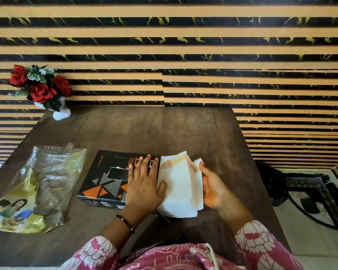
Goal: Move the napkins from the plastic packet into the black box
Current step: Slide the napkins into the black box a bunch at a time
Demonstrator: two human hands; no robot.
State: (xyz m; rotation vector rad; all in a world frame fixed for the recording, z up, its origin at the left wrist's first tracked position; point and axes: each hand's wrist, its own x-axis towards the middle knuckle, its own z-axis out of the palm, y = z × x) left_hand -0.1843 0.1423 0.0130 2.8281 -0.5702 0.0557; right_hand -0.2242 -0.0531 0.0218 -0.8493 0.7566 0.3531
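Note:
A black box (105,176) with orange and grey triangles lies flat on the brown table, a torn slot in its top. My left hand (143,182) rests flat on the box's right part, its thumb touching a stack of white napkins (180,186) with a faint orange border. The stack stands against the box's right side. My right hand (211,184) presses against the stack's right edge, so the napkins are held between both hands. The clear and yellow plastic packet (41,190) lies crumpled at the left and looks empty.
A white vase of red roses (45,90) stands at the table's far left corner. The table (164,133) ends at a striped wall behind. A dark metal stand (304,188) sits on the floor to the right.

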